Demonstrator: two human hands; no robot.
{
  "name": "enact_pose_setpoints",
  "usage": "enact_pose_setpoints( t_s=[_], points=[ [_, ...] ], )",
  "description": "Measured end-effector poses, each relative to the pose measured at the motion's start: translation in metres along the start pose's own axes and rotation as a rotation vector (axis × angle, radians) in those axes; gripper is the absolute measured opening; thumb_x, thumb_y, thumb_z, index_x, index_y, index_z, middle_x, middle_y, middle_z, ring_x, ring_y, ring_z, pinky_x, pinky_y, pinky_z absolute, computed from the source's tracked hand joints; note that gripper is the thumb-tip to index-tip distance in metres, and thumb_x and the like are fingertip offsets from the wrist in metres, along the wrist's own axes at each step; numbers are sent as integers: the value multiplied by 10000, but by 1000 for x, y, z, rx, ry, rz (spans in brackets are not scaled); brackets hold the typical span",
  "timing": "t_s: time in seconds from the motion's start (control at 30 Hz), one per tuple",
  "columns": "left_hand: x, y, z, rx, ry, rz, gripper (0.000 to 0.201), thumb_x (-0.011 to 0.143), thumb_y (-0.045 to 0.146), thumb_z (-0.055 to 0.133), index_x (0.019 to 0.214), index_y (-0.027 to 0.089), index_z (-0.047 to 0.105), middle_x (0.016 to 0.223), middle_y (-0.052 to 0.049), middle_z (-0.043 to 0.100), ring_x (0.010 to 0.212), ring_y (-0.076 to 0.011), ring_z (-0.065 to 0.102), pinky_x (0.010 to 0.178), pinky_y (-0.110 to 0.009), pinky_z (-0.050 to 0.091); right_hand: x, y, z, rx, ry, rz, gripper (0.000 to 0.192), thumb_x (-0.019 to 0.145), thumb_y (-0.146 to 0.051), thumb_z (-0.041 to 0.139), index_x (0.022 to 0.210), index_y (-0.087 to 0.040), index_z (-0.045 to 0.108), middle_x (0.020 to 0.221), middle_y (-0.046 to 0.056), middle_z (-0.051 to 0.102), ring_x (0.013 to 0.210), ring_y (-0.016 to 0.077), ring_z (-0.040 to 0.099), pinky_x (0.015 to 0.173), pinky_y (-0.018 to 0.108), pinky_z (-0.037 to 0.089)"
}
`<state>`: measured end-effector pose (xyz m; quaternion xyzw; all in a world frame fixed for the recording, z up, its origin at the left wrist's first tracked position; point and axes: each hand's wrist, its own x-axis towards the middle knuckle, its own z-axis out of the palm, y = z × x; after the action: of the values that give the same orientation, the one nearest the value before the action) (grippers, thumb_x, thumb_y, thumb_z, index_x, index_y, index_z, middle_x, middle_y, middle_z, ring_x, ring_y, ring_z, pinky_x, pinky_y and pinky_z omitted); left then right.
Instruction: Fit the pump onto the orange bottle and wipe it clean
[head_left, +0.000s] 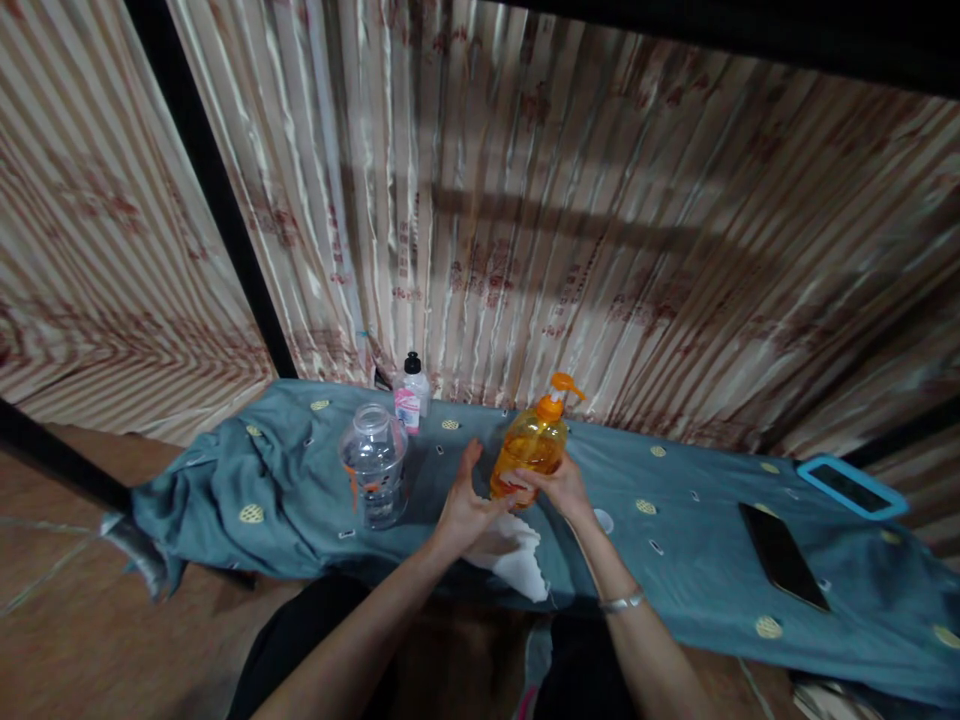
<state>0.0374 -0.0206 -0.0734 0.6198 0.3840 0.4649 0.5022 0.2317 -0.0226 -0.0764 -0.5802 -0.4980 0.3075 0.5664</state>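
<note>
Head view: the right hand [559,487] is gripping the lower body of an orange pump bottle [529,447], fingers wrapping its base from the right side, and the bottle is standing upright with its pump nozzle pointing right. The left hand [463,505] is sitting just left of the bottle with fingers spread open and the palm facing the bottle, holding nothing; whether it is touching the bottle cannot be told. A white cloth [516,558] is lying under both hands on the blue-grey sheet [675,540]. A clear plastic jar [373,465] is standing to the left of the hands, a small white bottle [412,393] behind it. A black phone [782,555] and a blue-framed tablet [851,487] are lying well apart to the right
</note>
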Motion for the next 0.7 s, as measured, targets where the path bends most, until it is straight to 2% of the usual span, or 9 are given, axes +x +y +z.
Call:
enact_pose_setpoints(
  t_s=[0.17,0.33,0.53,0.7],
  points=[
    [-5,-2,-5,6,-25,-1,937,673,238,806,1472,245,317,1538,-139,402,1455,-326,346,1200,-562,291,40,18,-23,13,37,5,522,658,-295,871,1095,-168,615,1047,53,717,925,235,698,903,500,559],
    [-9,-3,-9,19,-48,23,916,684,231,803,1473,240,338,1557,-149,380,1460,-340,334,1206,-579,269,71,31,-36,44,74,23,459,715,-206,833,1119,-167,619,1057,43,716,943,229,694,930,505,543],
    [-10,-1,-16,36,-59,9,899,704,252,796,1481,227,345,1568,-150,368,1468,-337,321,1218,-562,246,88,31,-47,90,52,33,436,691,-138,838,1079,-167,641,1008,23,730,900,214,702,903,481,560],
    [-10,-3,-20,79,-56,-15,900,697,234,791,1480,204,347,1563,-160,374,1462,-337,333,1216,-560,248,93,29,-56,136,-38,34,473,654,-159,866,1075,-170,651,1014,28,738,908,223,706,906,494,557]
  ],
)
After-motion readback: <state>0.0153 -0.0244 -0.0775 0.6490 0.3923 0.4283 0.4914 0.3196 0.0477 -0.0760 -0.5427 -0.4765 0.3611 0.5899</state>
